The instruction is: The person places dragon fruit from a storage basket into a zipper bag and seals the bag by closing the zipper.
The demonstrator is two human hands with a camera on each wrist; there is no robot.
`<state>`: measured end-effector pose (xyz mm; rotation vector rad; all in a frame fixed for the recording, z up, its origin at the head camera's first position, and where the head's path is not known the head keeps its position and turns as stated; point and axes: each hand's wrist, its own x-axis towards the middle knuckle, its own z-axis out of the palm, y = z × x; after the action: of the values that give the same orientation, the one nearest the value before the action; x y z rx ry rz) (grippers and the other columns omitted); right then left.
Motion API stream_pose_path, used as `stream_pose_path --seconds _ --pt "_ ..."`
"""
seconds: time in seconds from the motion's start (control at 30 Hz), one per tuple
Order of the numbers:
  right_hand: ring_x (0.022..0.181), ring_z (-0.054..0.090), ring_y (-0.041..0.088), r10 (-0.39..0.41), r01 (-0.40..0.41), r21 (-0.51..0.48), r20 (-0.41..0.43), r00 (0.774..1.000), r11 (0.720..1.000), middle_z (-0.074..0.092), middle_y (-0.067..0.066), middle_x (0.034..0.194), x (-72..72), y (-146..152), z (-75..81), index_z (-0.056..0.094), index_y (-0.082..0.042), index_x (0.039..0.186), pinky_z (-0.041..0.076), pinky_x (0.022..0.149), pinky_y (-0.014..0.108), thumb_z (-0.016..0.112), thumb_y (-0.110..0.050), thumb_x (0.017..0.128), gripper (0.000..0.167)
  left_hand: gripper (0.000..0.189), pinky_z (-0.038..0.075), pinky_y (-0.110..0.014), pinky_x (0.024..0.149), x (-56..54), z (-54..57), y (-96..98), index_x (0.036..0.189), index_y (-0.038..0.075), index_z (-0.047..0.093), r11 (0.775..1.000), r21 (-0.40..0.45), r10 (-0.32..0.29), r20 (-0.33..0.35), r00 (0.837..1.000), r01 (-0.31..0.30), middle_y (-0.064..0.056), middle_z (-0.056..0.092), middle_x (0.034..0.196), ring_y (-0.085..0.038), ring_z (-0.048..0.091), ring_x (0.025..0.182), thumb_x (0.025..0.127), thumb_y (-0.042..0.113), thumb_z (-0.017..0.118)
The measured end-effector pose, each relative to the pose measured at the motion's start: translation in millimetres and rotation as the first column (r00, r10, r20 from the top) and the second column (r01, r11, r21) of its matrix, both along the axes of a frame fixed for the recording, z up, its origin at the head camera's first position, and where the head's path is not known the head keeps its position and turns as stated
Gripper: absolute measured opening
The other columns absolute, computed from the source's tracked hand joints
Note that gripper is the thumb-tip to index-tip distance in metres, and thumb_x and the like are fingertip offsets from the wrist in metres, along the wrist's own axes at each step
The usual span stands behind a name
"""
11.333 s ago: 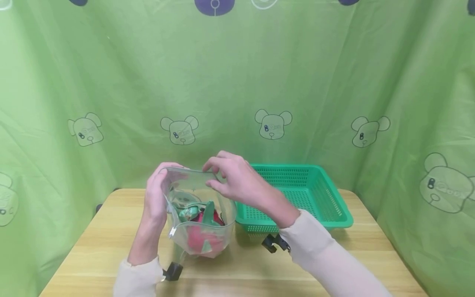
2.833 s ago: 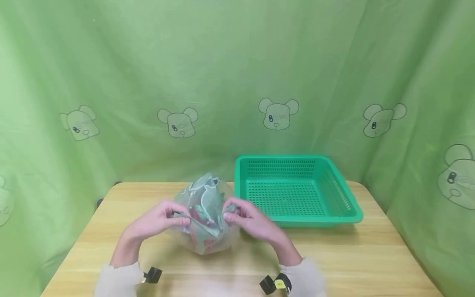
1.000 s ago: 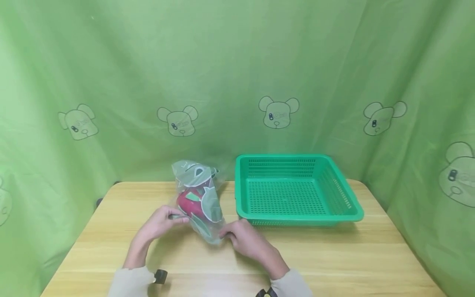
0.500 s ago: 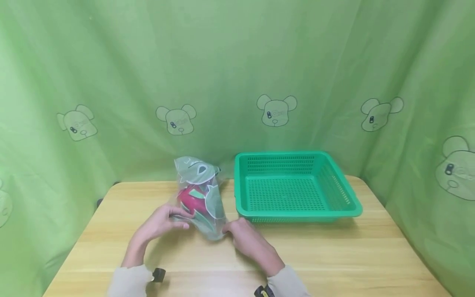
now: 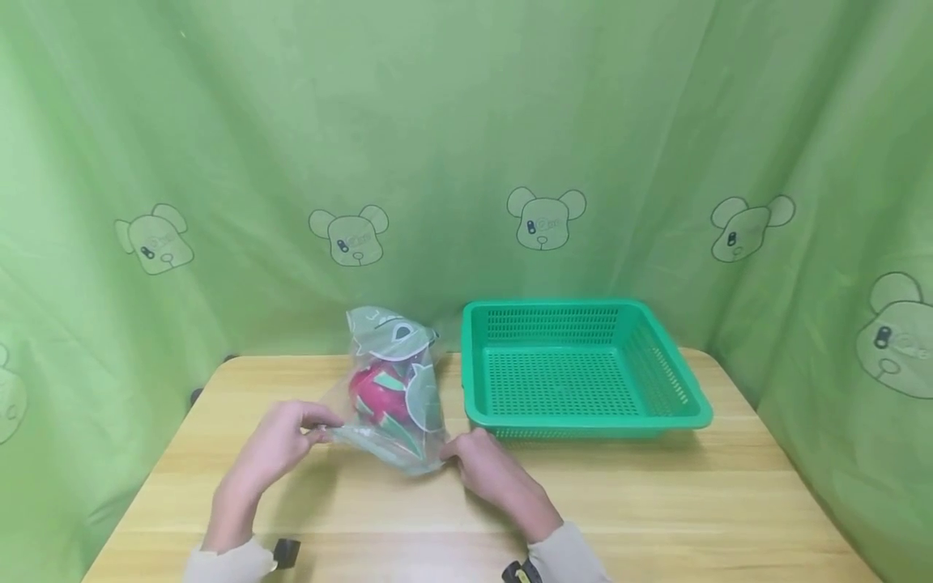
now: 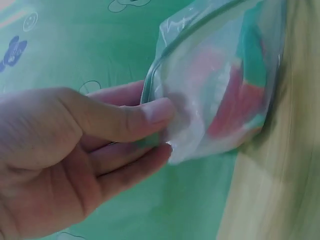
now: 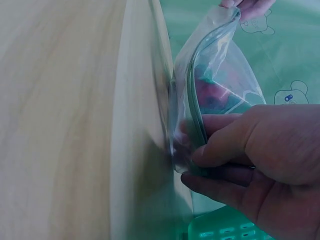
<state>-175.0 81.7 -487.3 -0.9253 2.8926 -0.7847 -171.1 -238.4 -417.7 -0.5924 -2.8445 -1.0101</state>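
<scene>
A clear zip bag point(image 5: 397, 389) with a white cartoon print lies on the table, its zip edge toward me. Inside shows a pink, green-tipped thing point(image 5: 377, 395) that looks like a dragon fruit; other contents are blurred by the plastic. My left hand point(image 5: 277, 444) pinches the left end of the zip edge between thumb and fingers, as the left wrist view confirms. At the opposite end of that edge, my right hand point(image 5: 490, 472) pinches the corner. In the right wrist view the zip strip point(image 7: 192, 90) runs in a curve between both hands.
A green plastic basket point(image 5: 583, 425) with perforated walls stands right of the bag, close to my right hand. Wooden tabletop point(image 5: 656, 502) extends in front of it. A green curtain point(image 5: 437, 162) with bear prints hangs behind and on both sides.
Earlier the bag stood upright, mouth wide, hands at its rim. Then it was laid down with its edge toward me. Just now my left hand moved left, stretching the zip edge; the right barely moved.
</scene>
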Motion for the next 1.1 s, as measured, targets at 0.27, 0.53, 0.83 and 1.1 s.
stream_pose_path --seconds 0.27,0.53,0.83,1.1 --pt "0.084 0.076 0.019 -0.005 0.005 -0.021 0.0 1.0 1.0 0.077 0.012 0.103 1.3 1 1.0 0.08 -0.006 0.103 0.057 0.069 0.016 0.062 0.015 0.087 0.032 0.028 0.06 -0.036 0.075 16.1 11.9 -1.9 0.082 0.017 0.075 0.993 -0.111 -0.005 -0.268 0.963 -0.026 0.011 0.072 0.088 -0.015 0.069 0.084 0.076 -0.008 0.084" --pt "0.088 0.076 0.021 0.011 -0.012 -0.008 -0.063 0.998 1.0 0.078 0.009 0.099 6.3 3 1.3 0.081 -0.007 0.1 0.06 0.074 0.021 0.062 0.013 0.087 0.031 0.03 0.06 -0.031 0.072 34.8 23.6 -5.1 0.081 0.023 0.071 0.995 -0.084 -0.069 -0.188 0.98 0.054 0.014 0.061 0.094 -0.01 0.063 0.086 0.076 -0.003 0.086" --pt "0.089 0.075 0.021 0.028 -0.029 -0.004 -0.118 0.993 1.0 0.078 0.008 0.097 8.5 5 -1.1 0.081 -0.008 0.095 0.06 0.077 0.025 0.064 0.014 0.085 0.029 0.031 0.062 -0.039 0.081 19.7 2.0 -11.7 0.111 -0.001 0.059 0.929 0.345 0.019 0.312 0.95 -0.132 -0.015 0.067 0.107 -0.023 0.073 0.089 0.095 0.021 0.075" --pt "0.098 0.073 0.026 0.061 -0.058 0.022 -0.149 0.987 0.998 0.076 0.01 0.104 9.9 5 -5.0 0.081 -0.007 0.097 0.059 0.087 0.03 0.065 0.013 0.086 0.028 0.071 0.063 -0.045 0.077 13.7 -13.1 -10.6 0.144 -0.019 0.031 0.904 0.386 -0.02 0.468 0.884 -0.184 -0.024 0.068 0.103 -0.033 0.072 0.081 0.093 0.005 0.073"
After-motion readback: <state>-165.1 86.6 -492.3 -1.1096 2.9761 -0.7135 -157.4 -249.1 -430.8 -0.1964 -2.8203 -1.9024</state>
